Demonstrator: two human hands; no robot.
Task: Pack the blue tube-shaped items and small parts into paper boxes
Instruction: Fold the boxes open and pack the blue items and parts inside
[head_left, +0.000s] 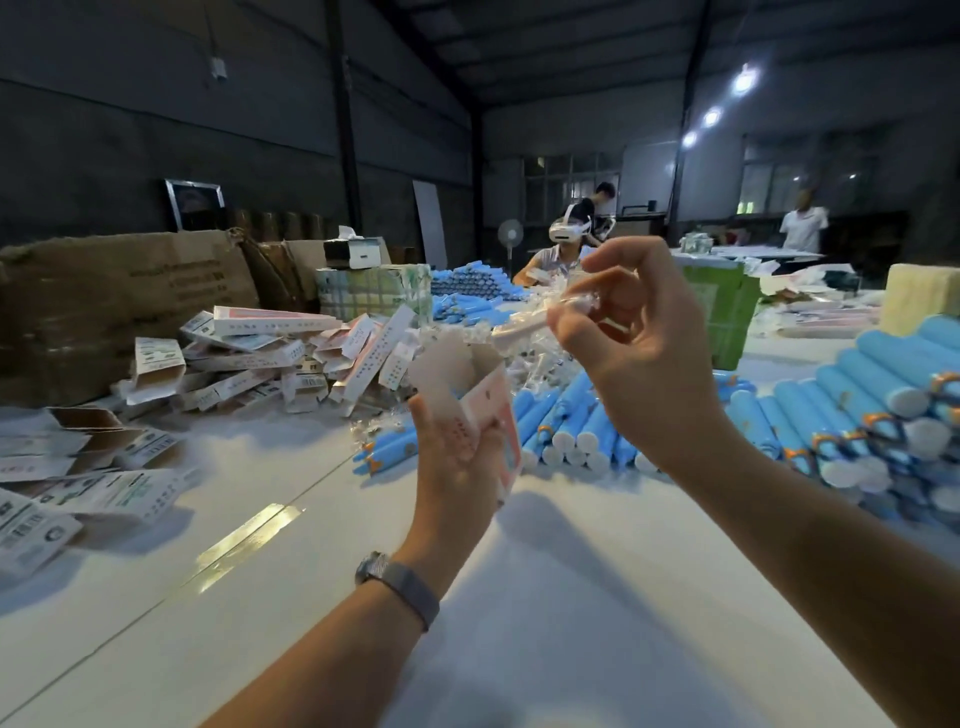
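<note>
My left hand (457, 447) grips a pink and white paper box (491, 410) upright above the table, its top flaps open. My right hand (639, 343) is raised to the right of the box mouth and pinches a small part in a clear plastic bag (535, 317) between thumb and fingers. The bag points left, toward the box opening, and hangs just above it. Blue tubes with white caps (571, 421) lie in a heap on the white table (363, 597) behind my hands. A second stack of blue tubes (872, 410) fills the right side.
Folded and flat paper boxes (270, 358) lie heaped at the left, with brown cartons (114, 301) behind them. A green crate (722, 312) stands at the back right. A person with a headset (563, 244) sits across the table; two others stand farther back.
</note>
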